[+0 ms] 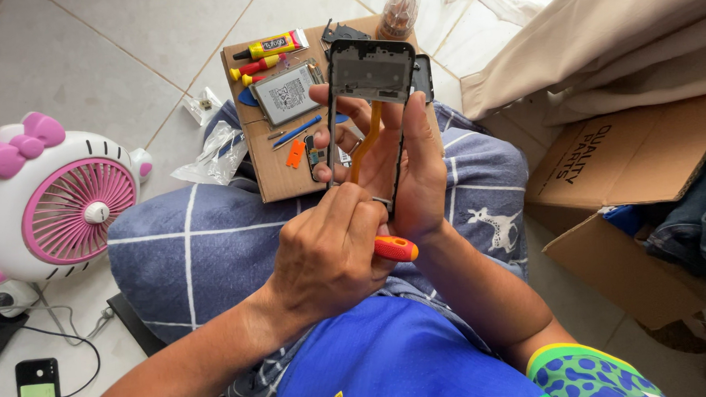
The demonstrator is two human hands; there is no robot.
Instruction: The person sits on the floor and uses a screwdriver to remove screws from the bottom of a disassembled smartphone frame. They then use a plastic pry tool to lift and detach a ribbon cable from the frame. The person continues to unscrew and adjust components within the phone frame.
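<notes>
My right hand [415, 168] holds a black phone frame [369, 69] upright over my lap, fingers behind it and thumb along its right edge. An orange flex cable [366, 142] runs down the middle of the frame. My left hand [327, 251] is closed around a small screwdriver with an orange-red handle [396, 248]. Its tip is at the lower part of the frame and is hidden by my fingers.
A cardboard sheet [277, 182] on my blue checked lap carries a glue tube [271, 45], small red and yellow screwdrivers [258, 66], a grey battery [286, 93] and small tools. A pink and white fan [55, 199] stands left, a phone [38, 391] lies bottom left, an open cardboard box [638, 186] sits right.
</notes>
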